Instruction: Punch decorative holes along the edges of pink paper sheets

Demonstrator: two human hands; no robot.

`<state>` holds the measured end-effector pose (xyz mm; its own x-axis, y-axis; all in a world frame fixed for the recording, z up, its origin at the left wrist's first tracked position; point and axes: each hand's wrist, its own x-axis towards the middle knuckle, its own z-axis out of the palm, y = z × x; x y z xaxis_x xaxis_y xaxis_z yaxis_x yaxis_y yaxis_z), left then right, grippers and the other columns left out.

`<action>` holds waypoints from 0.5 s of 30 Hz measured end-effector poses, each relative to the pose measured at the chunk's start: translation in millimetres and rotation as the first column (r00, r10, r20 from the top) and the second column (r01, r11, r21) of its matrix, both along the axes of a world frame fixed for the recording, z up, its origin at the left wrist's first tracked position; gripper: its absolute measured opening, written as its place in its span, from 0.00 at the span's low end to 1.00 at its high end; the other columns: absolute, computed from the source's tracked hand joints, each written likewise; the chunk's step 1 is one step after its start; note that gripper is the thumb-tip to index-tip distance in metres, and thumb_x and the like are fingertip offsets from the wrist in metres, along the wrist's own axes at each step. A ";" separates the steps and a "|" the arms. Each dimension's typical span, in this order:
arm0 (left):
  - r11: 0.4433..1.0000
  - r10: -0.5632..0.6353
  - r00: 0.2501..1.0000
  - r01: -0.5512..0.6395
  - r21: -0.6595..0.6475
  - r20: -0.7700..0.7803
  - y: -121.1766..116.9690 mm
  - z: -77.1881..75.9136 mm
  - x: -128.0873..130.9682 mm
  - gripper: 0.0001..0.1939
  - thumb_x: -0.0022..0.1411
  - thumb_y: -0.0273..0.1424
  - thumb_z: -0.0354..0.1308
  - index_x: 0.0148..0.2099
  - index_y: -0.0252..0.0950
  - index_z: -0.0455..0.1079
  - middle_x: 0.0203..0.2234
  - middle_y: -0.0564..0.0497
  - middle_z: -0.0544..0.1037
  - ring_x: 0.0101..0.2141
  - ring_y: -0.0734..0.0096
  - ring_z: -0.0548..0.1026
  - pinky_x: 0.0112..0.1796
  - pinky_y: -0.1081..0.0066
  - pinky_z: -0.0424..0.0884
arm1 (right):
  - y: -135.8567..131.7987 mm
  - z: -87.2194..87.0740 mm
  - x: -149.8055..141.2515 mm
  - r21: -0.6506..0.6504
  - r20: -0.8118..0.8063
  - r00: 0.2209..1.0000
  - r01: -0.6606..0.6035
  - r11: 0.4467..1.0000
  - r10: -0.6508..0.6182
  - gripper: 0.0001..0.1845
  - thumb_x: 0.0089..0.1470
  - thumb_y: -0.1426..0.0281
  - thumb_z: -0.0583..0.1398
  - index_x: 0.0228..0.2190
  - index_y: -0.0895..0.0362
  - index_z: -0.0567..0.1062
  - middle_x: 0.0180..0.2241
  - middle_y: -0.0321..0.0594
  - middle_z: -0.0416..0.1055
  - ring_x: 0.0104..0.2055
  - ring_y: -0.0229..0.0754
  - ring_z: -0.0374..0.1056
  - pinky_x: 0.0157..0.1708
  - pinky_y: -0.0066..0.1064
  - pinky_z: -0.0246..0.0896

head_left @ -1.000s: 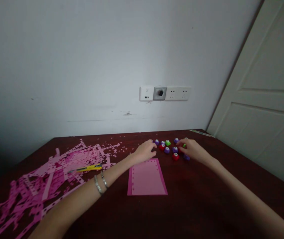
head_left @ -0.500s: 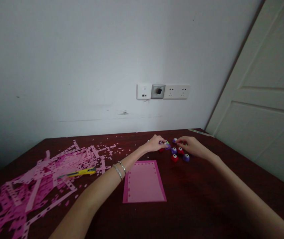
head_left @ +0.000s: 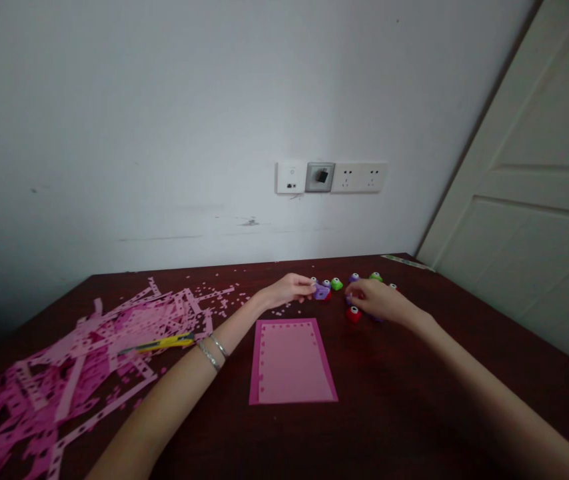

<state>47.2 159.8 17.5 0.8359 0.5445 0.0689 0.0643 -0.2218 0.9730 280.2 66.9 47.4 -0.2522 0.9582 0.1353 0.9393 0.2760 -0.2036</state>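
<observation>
Several small craft punches in purple, red and green are grouped at the back of the table. My left hand (head_left: 292, 289), wearing two silver bangles at the wrist, pinches a purple craft punch (head_left: 322, 292) at the group's left side. My right hand (head_left: 374, 298) curls over the right side of the group, its fingers closed around another purple punch (head_left: 348, 299) that is mostly hidden. A red punch (head_left: 353, 314) lies just below those fingers. Between the hands sits a green punch (head_left: 336, 284). Nearer me, a light pink sheet (head_left: 294, 367) with small shapes along its top and left edges lies on a darker pink sheet (head_left: 328, 373).
A heap of punched pink paper strips (head_left: 79, 367) covers the table's left side, with a yellow utility knife (head_left: 167, 342) on it. Tiny paper bits (head_left: 222, 301) are scattered behind. Wall sockets (head_left: 359, 178) are above the dark table (head_left: 389, 413); a white door (head_left: 529, 200) stands right.
My left hand has moved left, with a purple punch at its fingertips. My right hand has shifted slightly left and nearer, now over punches that were uncovered before. The view has tilted slightly.
</observation>
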 end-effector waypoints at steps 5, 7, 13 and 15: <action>0.722 0.269 0.930 -0.021 0.692 -0.252 -2.7 -1.4 6.0 0.09 0.54 0.33 0.57 0.35 0.33 0.72 0.31 0.47 0.71 0.33 0.68 0.67 0.34 0.69 0.62 | -12.8 -2.0 -2.0 -0.126 0.151 0.987 0.075 0.989 -0.056 0.17 0.44 0.56 0.60 0.31 0.56 0.73 0.30 0.44 0.72 0.32 0.47 0.68 0.27 0.31 0.55; 0.615 0.295 0.903 0.070 0.785 -0.312 -6.1 -2.3 8.9 0.08 0.53 0.32 0.57 0.35 0.33 0.72 0.32 0.46 0.71 0.36 0.65 0.67 0.34 0.69 0.63 | -13.3 -7.9 -0.3 -0.142 0.151 0.987 0.066 0.988 -0.044 0.15 0.43 0.60 0.61 0.33 0.56 0.72 0.32 0.45 0.72 0.34 0.48 0.67 0.28 0.31 0.54; 0.565 0.264 0.883 0.184 0.804 -0.388 -9.3 2.9 15.0 0.13 0.50 0.38 0.60 0.35 0.34 0.72 0.31 0.47 0.71 0.36 0.65 0.69 0.34 0.71 0.64 | -5.3 -17.0 7.3 -0.174 -0.039 0.997 -0.070 0.982 0.064 0.06 0.47 0.69 0.60 0.30 0.58 0.71 0.29 0.42 0.70 0.31 0.42 0.65 0.29 0.30 0.54; 0.566 0.245 0.897 0.176 0.805 -0.369 -5.9 5.5 19.1 0.15 0.52 0.40 0.57 0.37 0.34 0.72 0.31 0.48 0.72 0.35 0.66 0.69 0.35 0.70 0.64 | -3.7 -14.4 10.0 -0.232 -0.213 0.975 -0.114 0.966 0.064 0.08 0.46 0.67 0.61 0.30 0.58 0.72 0.26 0.39 0.68 0.27 0.39 0.62 0.26 0.28 0.54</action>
